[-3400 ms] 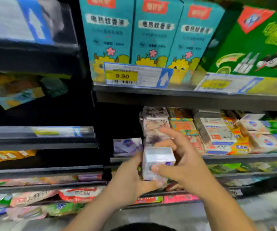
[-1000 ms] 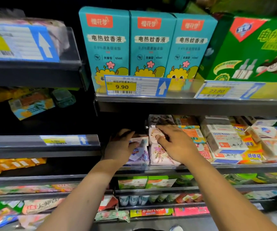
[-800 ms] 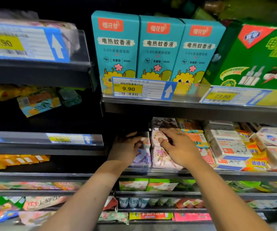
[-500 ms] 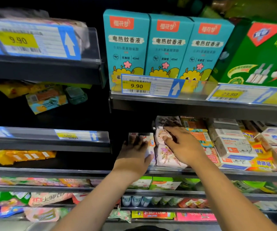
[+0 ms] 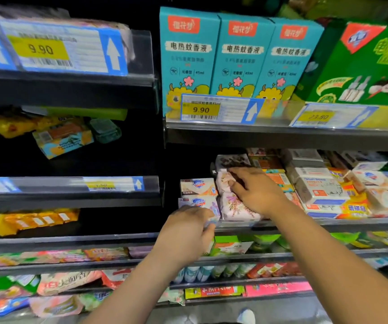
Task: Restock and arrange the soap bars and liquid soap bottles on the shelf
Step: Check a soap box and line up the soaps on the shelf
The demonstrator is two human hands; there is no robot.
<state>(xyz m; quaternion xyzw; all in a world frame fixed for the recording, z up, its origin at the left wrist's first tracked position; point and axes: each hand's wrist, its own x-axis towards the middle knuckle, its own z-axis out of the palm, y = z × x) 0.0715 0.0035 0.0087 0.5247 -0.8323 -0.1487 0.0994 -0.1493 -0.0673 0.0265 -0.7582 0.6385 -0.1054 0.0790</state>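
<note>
Two boxed soap bars are stacked at the left end of the soap shelf (image 5: pixel 342 222): an orange-and-white box (image 5: pixel 197 186) on top of a lilac box (image 5: pixel 201 202). My left hand (image 5: pixel 187 232) is just below and in front of them, its fingers curled on the lilac box's front lower corner. Right beside the boxes are stacked pink floral soap packs (image 5: pixel 236 209). My right hand (image 5: pixel 256 191) lies over them, with finger and thumb pinching the upper pack (image 5: pixel 223 180).
More boxed soaps (image 5: pixel 317 188) fill the shelf to the right. Teal mosquito-liquid boxes (image 5: pixel 239 54) and a green box (image 5: pixel 361 64) stand on the shelf above. Lower shelves hold packets (image 5: pixel 66 282). The dark bay at left holds yellow packs (image 5: pixel 31 220).
My left hand has come off the stacked boxes and dropped to the lilac box's front corner, uncovering both boxes. My right hand has stayed on the pink packs.
</note>
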